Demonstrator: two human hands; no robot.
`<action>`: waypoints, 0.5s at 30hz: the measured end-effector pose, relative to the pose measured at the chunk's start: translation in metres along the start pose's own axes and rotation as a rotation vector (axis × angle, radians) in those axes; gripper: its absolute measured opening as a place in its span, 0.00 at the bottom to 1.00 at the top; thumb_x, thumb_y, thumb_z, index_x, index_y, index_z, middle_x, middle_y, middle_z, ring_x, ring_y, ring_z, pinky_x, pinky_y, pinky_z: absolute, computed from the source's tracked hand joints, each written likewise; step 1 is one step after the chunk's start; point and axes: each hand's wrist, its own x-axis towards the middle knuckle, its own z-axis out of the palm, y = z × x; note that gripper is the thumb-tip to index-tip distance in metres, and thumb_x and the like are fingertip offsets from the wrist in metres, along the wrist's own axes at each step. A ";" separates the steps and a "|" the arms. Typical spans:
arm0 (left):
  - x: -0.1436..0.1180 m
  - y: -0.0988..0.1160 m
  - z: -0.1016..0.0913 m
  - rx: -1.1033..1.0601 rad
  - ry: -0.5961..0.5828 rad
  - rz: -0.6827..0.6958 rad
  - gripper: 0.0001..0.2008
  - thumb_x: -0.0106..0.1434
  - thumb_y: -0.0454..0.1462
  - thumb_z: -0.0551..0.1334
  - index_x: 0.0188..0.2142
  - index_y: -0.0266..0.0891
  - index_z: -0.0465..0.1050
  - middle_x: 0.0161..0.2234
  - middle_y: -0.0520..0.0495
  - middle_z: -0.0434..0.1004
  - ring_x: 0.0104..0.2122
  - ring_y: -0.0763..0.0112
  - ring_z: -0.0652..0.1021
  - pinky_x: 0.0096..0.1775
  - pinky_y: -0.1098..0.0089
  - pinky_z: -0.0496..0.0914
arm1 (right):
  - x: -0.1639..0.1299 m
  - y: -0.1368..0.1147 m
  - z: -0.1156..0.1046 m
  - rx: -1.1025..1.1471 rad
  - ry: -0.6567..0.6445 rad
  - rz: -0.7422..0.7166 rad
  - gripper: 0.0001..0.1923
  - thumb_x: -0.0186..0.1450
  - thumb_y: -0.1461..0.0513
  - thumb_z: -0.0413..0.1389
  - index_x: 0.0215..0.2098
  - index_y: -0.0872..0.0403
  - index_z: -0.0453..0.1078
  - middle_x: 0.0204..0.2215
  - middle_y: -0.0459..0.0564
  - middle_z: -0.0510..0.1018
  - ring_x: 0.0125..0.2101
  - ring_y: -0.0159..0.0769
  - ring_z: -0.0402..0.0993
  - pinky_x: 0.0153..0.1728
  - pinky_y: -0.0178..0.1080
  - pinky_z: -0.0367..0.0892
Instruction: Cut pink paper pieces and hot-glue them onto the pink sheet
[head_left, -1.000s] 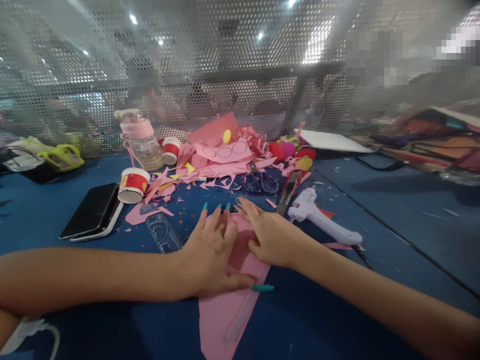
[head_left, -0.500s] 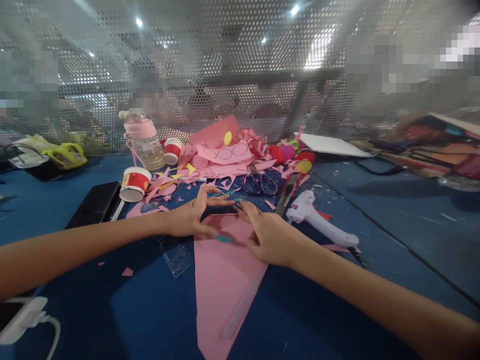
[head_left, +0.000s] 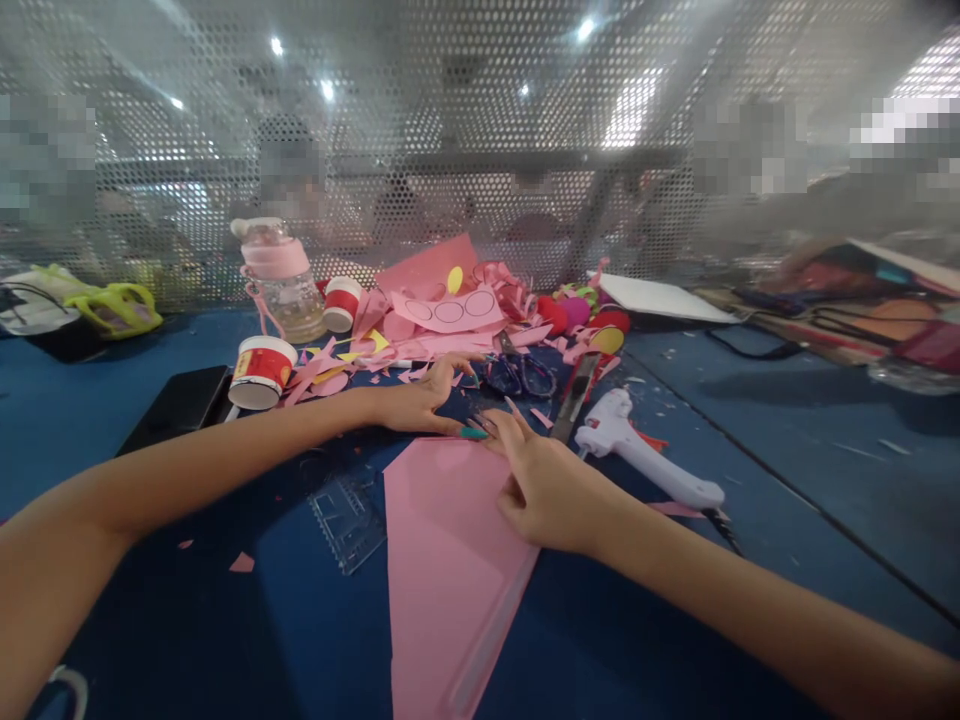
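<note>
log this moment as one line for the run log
left hand: open, reaching toward scissors | right hand: flat, pressing pink paper | nearby: glue gun, clear ruler

Pink paper sheet (head_left: 450,560), folded into 1 triangle, flat on blue table, lower centre of frame, apex pointing down.

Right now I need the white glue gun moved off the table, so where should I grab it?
Grip the glue gun around its long handle, coming from above on the right hand side: it lies flat, the handle pointing near-right, clear of the pink paper.
</note>
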 end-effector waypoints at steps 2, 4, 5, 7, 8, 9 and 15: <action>0.002 -0.003 0.001 -0.003 -0.022 0.023 0.31 0.55 0.49 0.57 0.51 0.35 0.47 0.58 0.33 0.44 0.59 0.57 0.51 0.58 0.58 0.51 | 0.001 0.000 -0.001 0.023 -0.014 0.010 0.34 0.47 0.70 0.47 0.54 0.70 0.51 0.23 0.54 0.77 0.31 0.42 0.75 0.30 0.36 0.65; 0.002 -0.004 0.003 0.019 -0.031 0.049 0.26 0.58 0.48 0.55 0.49 0.37 0.49 0.59 0.35 0.43 0.60 0.59 0.48 0.58 0.59 0.50 | 0.001 0.001 -0.002 0.054 -0.032 0.037 0.34 0.47 0.71 0.47 0.54 0.67 0.51 0.22 0.52 0.77 0.27 0.39 0.75 0.28 0.35 0.64; 0.002 -0.004 0.004 0.041 -0.032 0.061 0.24 0.58 0.48 0.55 0.48 0.37 0.49 0.59 0.35 0.42 0.61 0.60 0.47 0.59 0.59 0.49 | 0.001 0.001 -0.002 0.071 -0.037 0.049 0.34 0.47 0.71 0.47 0.54 0.66 0.51 0.23 0.51 0.77 0.25 0.38 0.75 0.28 0.35 0.64; 0.001 -0.004 0.006 0.087 -0.035 0.060 0.21 0.60 0.47 0.53 0.47 0.38 0.50 0.60 0.36 0.42 0.61 0.61 0.45 0.59 0.58 0.47 | 0.001 0.001 -0.002 0.098 -0.036 0.068 0.34 0.47 0.71 0.47 0.54 0.65 0.51 0.23 0.51 0.77 0.23 0.36 0.74 0.27 0.34 0.63; 0.001 -0.004 0.007 0.105 -0.040 0.047 0.20 0.61 0.47 0.52 0.47 0.38 0.51 0.60 0.36 0.42 0.61 0.62 0.44 0.59 0.58 0.46 | 0.001 0.001 -0.002 0.106 -0.033 0.074 0.34 0.47 0.71 0.47 0.54 0.66 0.51 0.24 0.52 0.78 0.23 0.36 0.74 0.27 0.34 0.63; 0.000 -0.004 0.008 0.120 -0.047 0.030 0.19 0.62 0.47 0.50 0.47 0.38 0.51 0.61 0.36 0.41 0.62 0.62 0.43 0.59 0.57 0.45 | 0.001 0.001 -0.002 0.111 -0.033 0.080 0.34 0.47 0.71 0.47 0.54 0.66 0.51 0.25 0.53 0.78 0.23 0.36 0.74 0.26 0.34 0.63; -0.002 -0.005 0.010 0.177 -0.093 0.028 0.20 0.64 0.47 0.47 0.51 0.40 0.49 0.63 0.38 0.38 0.62 0.62 0.39 0.59 0.50 0.39 | 0.002 0.001 0.002 0.144 -0.034 0.137 0.37 0.47 0.71 0.48 0.57 0.66 0.48 0.39 0.64 0.76 0.24 0.36 0.75 0.24 0.33 0.64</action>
